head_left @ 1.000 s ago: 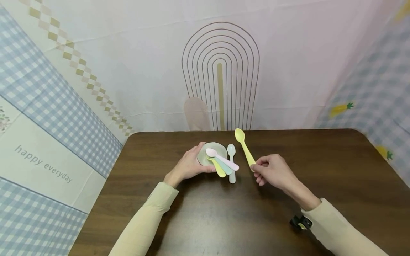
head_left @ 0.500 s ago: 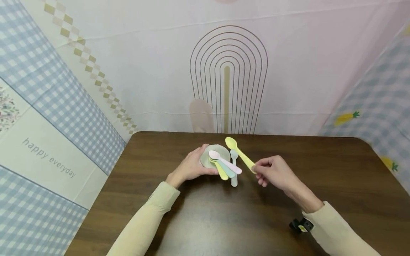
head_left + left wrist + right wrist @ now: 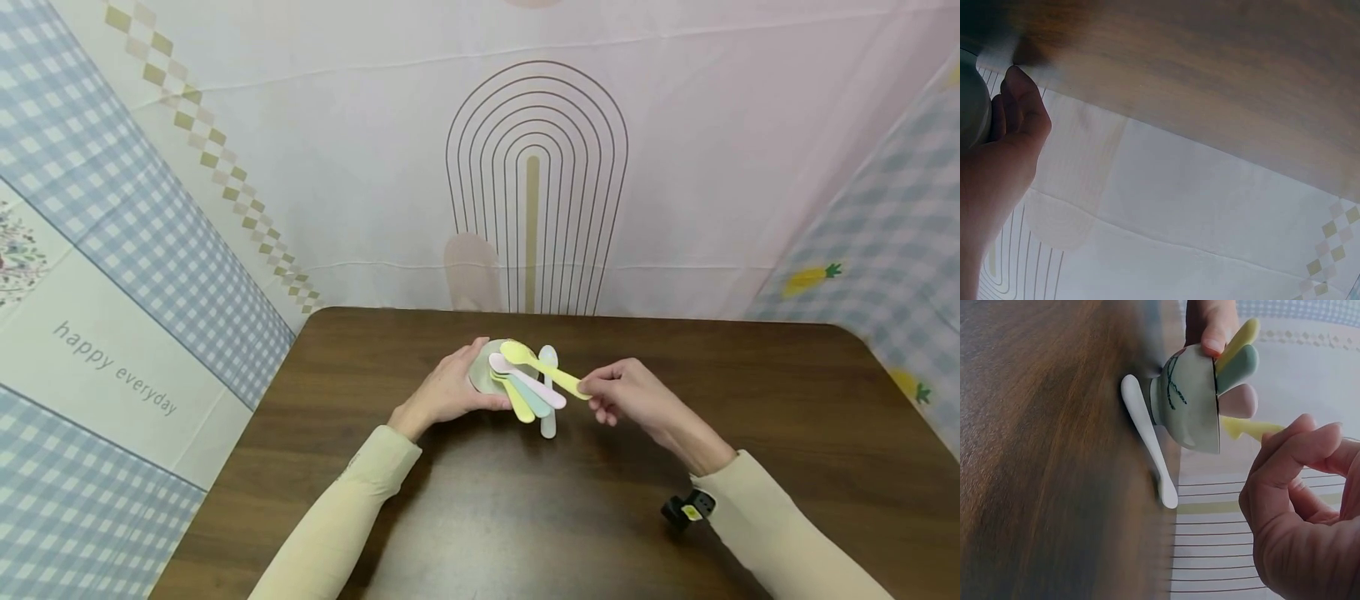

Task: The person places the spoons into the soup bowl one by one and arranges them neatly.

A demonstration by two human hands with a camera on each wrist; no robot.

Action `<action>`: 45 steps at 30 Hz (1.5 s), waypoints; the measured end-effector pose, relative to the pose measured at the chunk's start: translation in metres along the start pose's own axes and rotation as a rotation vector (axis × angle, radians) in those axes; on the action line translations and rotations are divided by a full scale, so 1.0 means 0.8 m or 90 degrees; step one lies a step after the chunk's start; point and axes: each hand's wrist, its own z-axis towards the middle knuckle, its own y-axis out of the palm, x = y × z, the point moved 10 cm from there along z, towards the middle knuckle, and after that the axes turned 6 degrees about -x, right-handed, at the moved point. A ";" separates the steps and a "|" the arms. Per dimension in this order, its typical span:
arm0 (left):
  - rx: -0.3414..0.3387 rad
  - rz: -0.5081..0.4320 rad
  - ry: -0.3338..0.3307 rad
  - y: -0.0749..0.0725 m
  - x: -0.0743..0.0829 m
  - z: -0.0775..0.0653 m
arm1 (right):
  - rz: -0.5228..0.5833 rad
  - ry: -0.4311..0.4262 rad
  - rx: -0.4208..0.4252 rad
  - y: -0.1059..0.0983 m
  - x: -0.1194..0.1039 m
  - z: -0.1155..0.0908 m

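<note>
A small pale green bowl (image 3: pixel 1194 403) stands on the table, with my left hand (image 3: pixel 446 390) gripping its side, thumb near the rim. In the bowl lean a pink spoon (image 3: pixel 542 390), a mint green spoon (image 3: pixel 535 405) and a yellow spoon (image 3: pixel 519 403), handles over the rim toward me. My right hand (image 3: pixel 633 404) pinches another yellow spoon (image 3: pixel 551 372) by its handle end. That spoon's head is above the bowl; whether it touches anything is unclear. A white spoon (image 3: pixel 1147 440) lies on the table beside the bowl, partly covered in the head view.
The brown wooden table (image 3: pixel 465 517) ends at a back edge close behind the bowl. A white patterned cloth (image 3: pixel 375 183) hangs there, with blue checked cloth (image 3: pixel 97 150) at the left. A small black device (image 3: pixel 687 508) sits on my right wrist.
My right hand has brought the held yellow spoon leftward, from right of the white spoon to above the bowl. The left hand keeps its grip on the bowl. The head view has shifted slightly.
</note>
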 end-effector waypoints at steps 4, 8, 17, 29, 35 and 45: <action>-0.002 -0.002 -0.003 0.000 -0.001 -0.001 | 0.016 0.005 -0.018 0.006 0.002 0.007; -0.005 -0.007 -0.006 0.001 -0.002 -0.002 | 0.020 0.006 -0.032 0.010 0.002 0.011; 0.001 -0.001 0.005 0.001 0.000 -0.002 | 0.016 0.016 -0.048 0.015 0.004 0.017; 0.007 0.005 0.008 -0.001 0.002 -0.001 | 0.023 0.032 -0.044 0.018 0.007 0.026; 0.005 0.003 0.006 -0.002 0.002 0.000 | 0.025 0.042 -0.037 0.019 0.009 0.030; -0.006 0.005 0.010 0.000 0.001 0.001 | 0.044 0.068 -0.023 0.020 0.017 0.033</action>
